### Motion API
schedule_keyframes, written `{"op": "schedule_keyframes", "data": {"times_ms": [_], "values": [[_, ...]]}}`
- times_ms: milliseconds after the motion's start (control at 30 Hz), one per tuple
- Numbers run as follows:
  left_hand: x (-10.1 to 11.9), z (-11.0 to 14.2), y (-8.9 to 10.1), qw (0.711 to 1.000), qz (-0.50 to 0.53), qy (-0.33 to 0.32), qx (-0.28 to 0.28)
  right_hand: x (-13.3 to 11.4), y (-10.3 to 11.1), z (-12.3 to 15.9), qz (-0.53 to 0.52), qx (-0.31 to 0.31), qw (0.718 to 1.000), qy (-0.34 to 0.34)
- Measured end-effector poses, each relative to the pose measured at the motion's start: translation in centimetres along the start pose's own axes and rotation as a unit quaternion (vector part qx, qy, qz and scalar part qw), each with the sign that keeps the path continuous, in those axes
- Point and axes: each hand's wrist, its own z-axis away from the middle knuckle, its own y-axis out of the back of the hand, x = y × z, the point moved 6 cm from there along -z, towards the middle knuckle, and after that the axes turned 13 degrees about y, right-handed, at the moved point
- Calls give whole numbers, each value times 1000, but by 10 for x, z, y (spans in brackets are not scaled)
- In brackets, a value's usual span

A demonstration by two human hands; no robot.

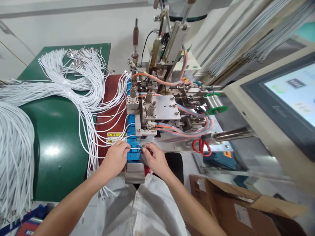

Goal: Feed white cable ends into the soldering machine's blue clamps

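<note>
My left hand (115, 158) and my right hand (154, 159) meet over a row of blue fixture blocks (132, 132) at the front of a small metal machine (159, 108). Both hands pinch the same thin white cable (135, 149) and stretch its end across a blue block. The left fingers hold the cable body. The right fingertips pinch the small metal end by the block's right side. Other white cables (112, 126) lie clamped in the blocks further back and trail left over a red mat (112, 98).
Large bundles of white cables (73, 72) cover a green table (56, 141) at the left. Red-handled scissors (202, 146) hang at the machine's right. A touchscreen panel (290, 95) stands far right. An open cardboard box (236, 206) sits at the lower right, white bags below.
</note>
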Motion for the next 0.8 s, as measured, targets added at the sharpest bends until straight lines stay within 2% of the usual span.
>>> {"op": "schedule_keyframes", "data": {"times_ms": [100,200,333,467,567,700,800], "values": [[1,1,1,1000,7,-11,11,-2,-1,-5,6,-13,999,44],[1,2,0,999,0,-25,25,-4,-4,-7,46,15,996,74],[0,5,-3,998,-18,-37,40,1,-13,-5,41,65,995,59],[5,9,-3,990,-85,-78,85,4,-16,-3,35,68,996,48],[9,12,-1,976,-139,-124,113,6,-9,-3,20,79,996,34],[9,17,4,967,-145,-169,124,12,9,2,-58,165,985,-5],[8,34,13,960,-140,-202,136,12,22,7,-105,213,972,1]]}}
